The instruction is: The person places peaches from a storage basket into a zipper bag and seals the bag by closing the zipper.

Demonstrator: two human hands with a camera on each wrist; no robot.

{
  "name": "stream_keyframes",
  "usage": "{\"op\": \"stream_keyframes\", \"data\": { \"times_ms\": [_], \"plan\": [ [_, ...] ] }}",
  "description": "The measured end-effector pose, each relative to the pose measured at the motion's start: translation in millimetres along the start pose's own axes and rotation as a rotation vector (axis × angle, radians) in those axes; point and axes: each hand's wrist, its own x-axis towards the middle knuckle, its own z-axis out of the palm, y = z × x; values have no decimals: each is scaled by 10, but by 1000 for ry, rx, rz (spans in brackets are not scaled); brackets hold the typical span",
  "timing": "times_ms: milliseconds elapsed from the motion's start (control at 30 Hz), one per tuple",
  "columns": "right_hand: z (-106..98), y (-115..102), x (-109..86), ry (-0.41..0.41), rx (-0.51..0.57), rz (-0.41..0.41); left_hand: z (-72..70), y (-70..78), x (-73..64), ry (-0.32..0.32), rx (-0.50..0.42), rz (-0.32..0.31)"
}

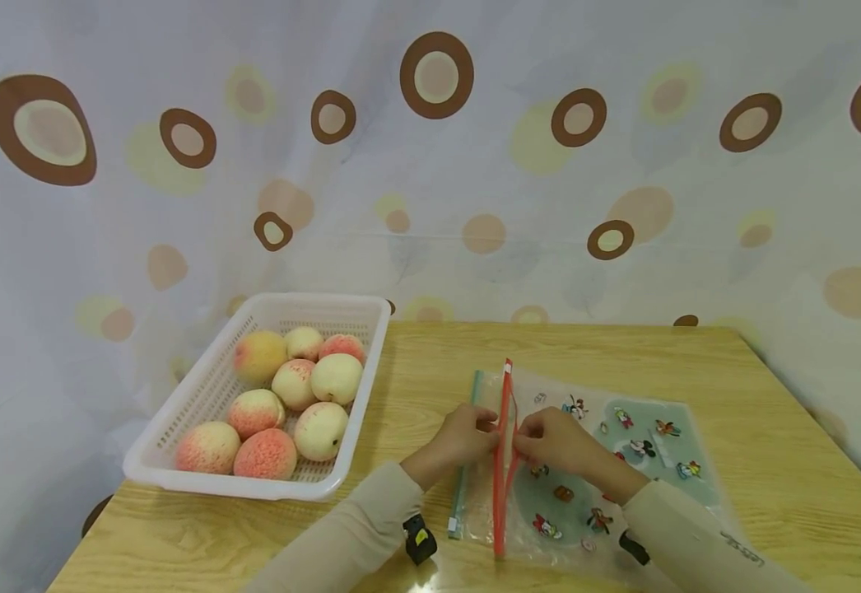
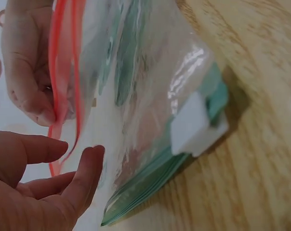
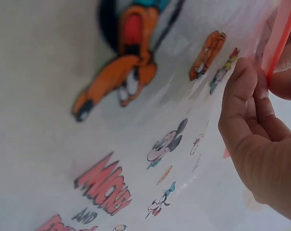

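A clear zip bag [image 1: 608, 461] printed with cartoon figures lies on the wooden table [image 1: 771, 461], on top of a bag with a green zip strip [image 1: 463, 486]. Its red zip strip [image 1: 503, 461] stands up between my two hands. My right hand [image 1: 523, 441] pinches the red zip strip [image 3: 276, 45] between thumb and fingers. My left hand [image 1: 491, 435] is on the other side of it. In the left wrist view the left hand [image 2: 75, 149] has its thumb and fingers loosely curled and slightly apart at the red zip strip [image 2: 63, 96], gripping nothing.
A white perforated basket [image 1: 201, 387] holding several peaches [image 1: 319, 387] sits at the table's left side, partly over the edge. A white slider clip [image 2: 196, 125] is on the green-strip bag. A patterned curtain [image 1: 430, 165] hangs behind the table.
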Motion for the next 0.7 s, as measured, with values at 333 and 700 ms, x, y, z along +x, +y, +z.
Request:
{"op": "stream_keyframes", "data": {
  "times_ms": [333,700],
  "plan": [
    [-18,-21,-31,13,-8,-54,35,-29,15,26,-21,33],
    [60,47,48,39,-64,-35,33,36,-30,13,-21,78]
  ]
}}
